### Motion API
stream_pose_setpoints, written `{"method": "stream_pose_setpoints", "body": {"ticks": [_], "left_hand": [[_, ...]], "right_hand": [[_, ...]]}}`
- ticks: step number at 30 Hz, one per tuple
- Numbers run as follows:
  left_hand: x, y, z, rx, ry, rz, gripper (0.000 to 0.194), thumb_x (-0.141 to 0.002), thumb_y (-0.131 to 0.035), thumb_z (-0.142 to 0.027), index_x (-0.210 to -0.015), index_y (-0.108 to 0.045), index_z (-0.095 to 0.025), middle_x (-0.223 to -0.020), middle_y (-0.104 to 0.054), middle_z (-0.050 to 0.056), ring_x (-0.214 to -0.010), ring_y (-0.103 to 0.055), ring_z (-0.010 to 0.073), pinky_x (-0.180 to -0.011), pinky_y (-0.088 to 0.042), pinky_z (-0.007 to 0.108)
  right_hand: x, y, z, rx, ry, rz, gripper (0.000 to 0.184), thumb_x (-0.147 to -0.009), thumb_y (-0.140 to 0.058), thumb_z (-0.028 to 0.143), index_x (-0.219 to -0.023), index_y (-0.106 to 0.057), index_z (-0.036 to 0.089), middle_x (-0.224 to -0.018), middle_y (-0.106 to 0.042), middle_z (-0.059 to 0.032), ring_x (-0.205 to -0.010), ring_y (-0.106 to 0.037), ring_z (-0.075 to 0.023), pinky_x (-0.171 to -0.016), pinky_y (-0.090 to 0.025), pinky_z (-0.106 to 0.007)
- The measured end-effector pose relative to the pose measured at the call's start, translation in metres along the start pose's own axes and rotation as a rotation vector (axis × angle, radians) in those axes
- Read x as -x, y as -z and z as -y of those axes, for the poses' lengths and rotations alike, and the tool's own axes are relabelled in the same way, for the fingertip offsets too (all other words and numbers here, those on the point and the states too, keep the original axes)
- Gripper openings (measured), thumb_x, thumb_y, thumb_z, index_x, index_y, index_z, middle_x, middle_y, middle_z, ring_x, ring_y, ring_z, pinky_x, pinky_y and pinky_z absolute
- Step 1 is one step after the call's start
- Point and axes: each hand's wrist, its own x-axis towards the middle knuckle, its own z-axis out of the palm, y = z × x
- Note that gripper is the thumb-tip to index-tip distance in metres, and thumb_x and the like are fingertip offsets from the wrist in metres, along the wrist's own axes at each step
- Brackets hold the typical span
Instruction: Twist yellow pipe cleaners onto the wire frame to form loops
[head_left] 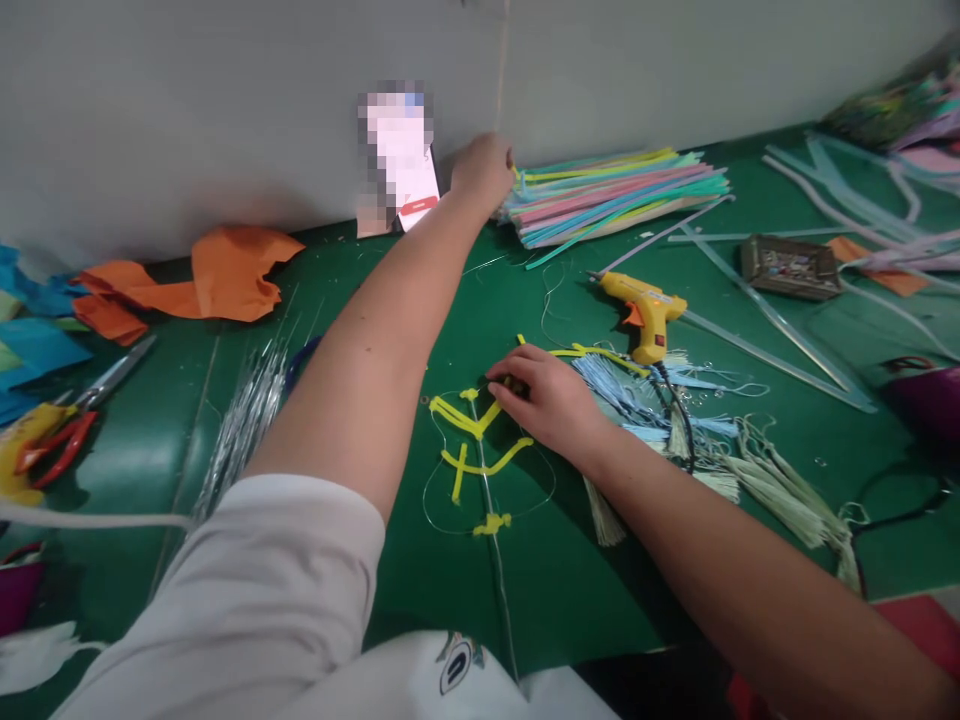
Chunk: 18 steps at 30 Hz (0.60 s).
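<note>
My left hand (pixel 484 172) is stretched far forward against the wall, its fingers pinched at the left ends of a bundle of coloured pipe cleaners (pixel 615 195). A yellow tip shows at those fingers. My right hand (pixel 551 400) rests low over the table with curled fingers, by the upper right of a wire frame (pixel 486 490). Short yellow pipe cleaner pieces (pixel 487 465) are fixed across that frame and its straight stem. What the right fingertips hold is hidden. More yellow pipe cleaner (pixel 577 350) shows just behind this hand.
A yellow glue gun (pixel 641 310) lies right of centre, near blue tassels (pixel 622 390), pale green tassels (pixel 795 490) and a small dark box (pixel 791 267). The phone (pixel 409 165) leans on the wall. Orange paper (pixel 217 275), silver wires (pixel 251 430) and scissors (pixel 97 400) are at left.
</note>
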Motion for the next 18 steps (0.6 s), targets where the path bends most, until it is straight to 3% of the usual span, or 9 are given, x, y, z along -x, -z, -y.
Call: {"method": "stream_pose_setpoints", "body": {"ticks": [4, 5, 6, 7, 13, 18], "left_hand": [[-0.006, 0.004, 0.008, 0.13, -0.013, -0.061, 0.037, -0.096, -0.063, -0.033, -0.128, -0.056, -0.016, -0.128, -0.062, 0.01, -0.114, -0.061, 0.0213, -0.093, -0.054, 0.041], [-0.008, 0.003, 0.009, 0.17, -0.013, -0.064, 0.045, -0.094, -0.066, -0.033, -0.131, -0.051, -0.013, -0.125, -0.064, 0.009, -0.117, -0.059, 0.0205, -0.092, -0.054, 0.038], [-0.01, 0.001, 0.01, 0.209, -0.012, -0.061, 0.037, -0.096, -0.062, -0.033, -0.128, -0.055, -0.015, -0.128, -0.062, 0.01, -0.113, -0.062, 0.021, -0.092, -0.054, 0.041], [-0.013, -0.002, 0.01, 0.242, 0.01, -0.069, 0.032, -0.1, -0.054, -0.036, -0.124, -0.061, -0.017, -0.128, -0.061, 0.01, -0.111, -0.063, 0.0228, -0.094, -0.055, 0.044], [-0.034, -0.028, 0.004, 0.441, 0.209, -0.019, 0.038, -0.097, -0.06, -0.034, -0.13, -0.057, -0.016, -0.128, -0.06, 0.012, -0.112, -0.062, 0.0226, -0.092, -0.056, 0.044], [-0.046, -0.038, 0.003, 0.538, 0.323, -0.042, 0.037, -0.097, -0.06, -0.034, -0.129, -0.058, -0.017, -0.129, -0.06, 0.011, -0.11, -0.063, 0.0226, -0.093, -0.056, 0.044]], "right_hand": [[0.0, -0.001, 0.0, 0.021, 0.003, 0.0, 0.018, -0.09, -0.058, 0.023, -0.098, -0.072, 0.016, -0.102, -0.066, -0.0101, -0.078, -0.062, -0.0181, -0.071, -0.049, -0.033], [0.0, -0.002, 0.0, 0.03, 0.007, -0.004, 0.018, -0.09, -0.058, 0.024, -0.098, -0.072, 0.017, -0.101, -0.067, -0.0099, -0.081, -0.062, -0.0188, -0.073, -0.049, -0.033], [-0.001, -0.002, -0.001, 0.037, 0.011, -0.01, 0.018, -0.09, -0.058, 0.024, -0.098, -0.072, 0.017, -0.101, -0.067, -0.0096, -0.083, -0.063, -0.0194, -0.074, -0.049, -0.033], [-0.001, -0.003, -0.001, 0.041, 0.016, -0.017, 0.017, -0.09, -0.058, 0.023, -0.097, -0.072, 0.017, -0.101, -0.067, -0.0094, -0.085, -0.063, -0.0198, -0.075, -0.05, -0.033], [-0.001, -0.005, -0.003, 0.033, 0.023, -0.03, 0.016, -0.089, -0.059, 0.022, -0.096, -0.072, 0.017, -0.099, -0.067, -0.009, -0.082, -0.064, -0.0192, -0.074, -0.05, -0.033], [-0.001, -0.003, -0.002, 0.038, 0.025, -0.026, 0.016, -0.089, -0.059, 0.023, -0.095, -0.073, 0.017, -0.098, -0.067, -0.0091, -0.082, -0.063, -0.0194, -0.073, -0.05, -0.034]]}}
